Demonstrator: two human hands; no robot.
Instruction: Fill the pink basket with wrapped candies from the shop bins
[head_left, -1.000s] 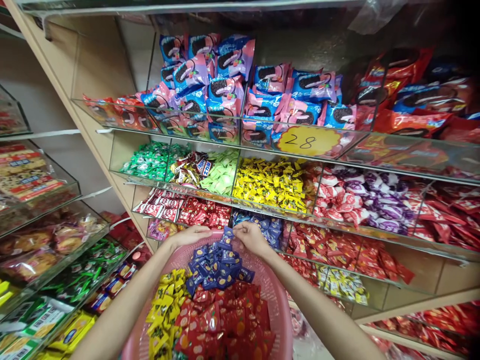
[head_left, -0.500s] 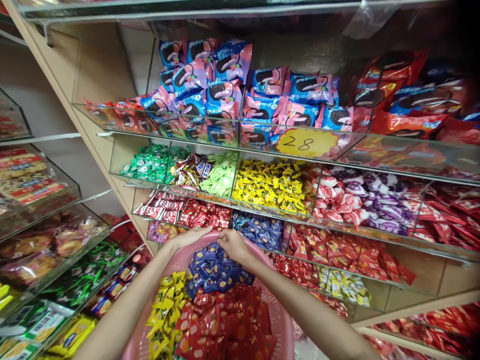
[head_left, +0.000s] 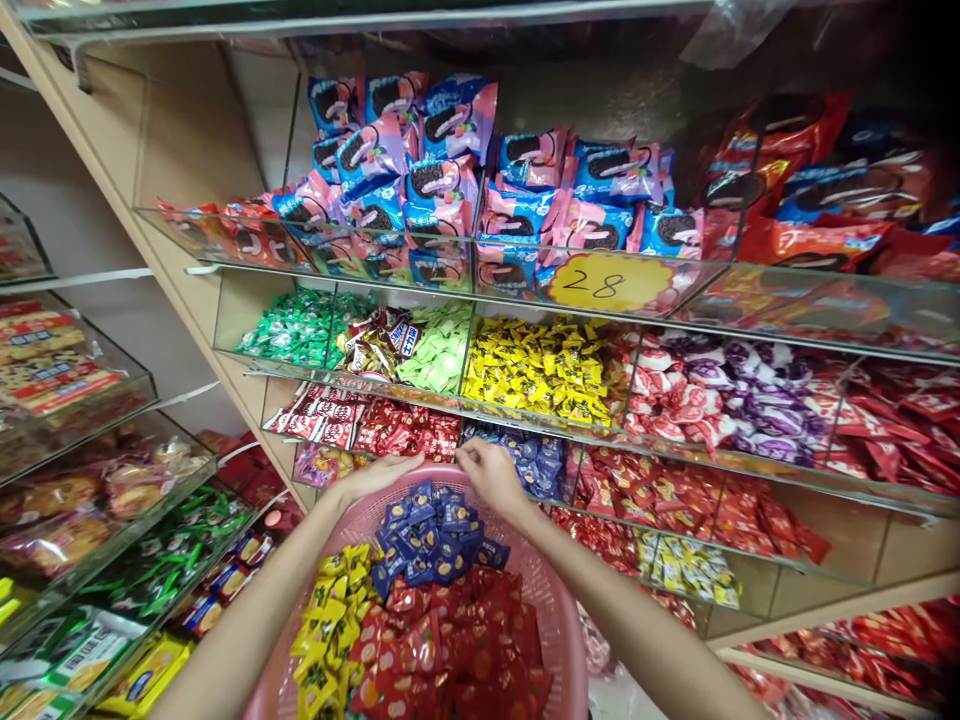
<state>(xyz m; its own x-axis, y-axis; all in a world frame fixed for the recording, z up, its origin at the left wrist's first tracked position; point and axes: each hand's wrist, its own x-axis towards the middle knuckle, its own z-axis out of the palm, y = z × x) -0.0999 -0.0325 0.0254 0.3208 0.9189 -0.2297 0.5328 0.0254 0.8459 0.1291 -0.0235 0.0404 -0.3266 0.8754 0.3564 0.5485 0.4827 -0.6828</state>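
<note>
A pink plastic basket (head_left: pixel 564 625) holds yellow packets (head_left: pixel 330 625), blue packets (head_left: pixel 431 530) and red packets (head_left: pixel 450 640). My left hand (head_left: pixel 381 476) grips the basket's far rim at its left part. Just beyond the rim, my right hand (head_left: pixel 486 472) is closed with its fingers bent, in front of the shelf bin of blue packets (head_left: pixel 536 465). Whatever it may hold is hidden.
Glass-fronted bins rise ahead, with yellow candies (head_left: pixel 536 370), green candies (head_left: pixel 292 325) and purple-wrapped candies (head_left: pixel 772 400). Above them lie blue and pink cookie packs (head_left: pixel 615 172) and a yellow price sign (head_left: pixel 611 284). More shelves stand at the left.
My right hand has moved up and slightly right, from over the blue packets in the basket to the shelf bin's edge. My left hand stays on the rim.
</note>
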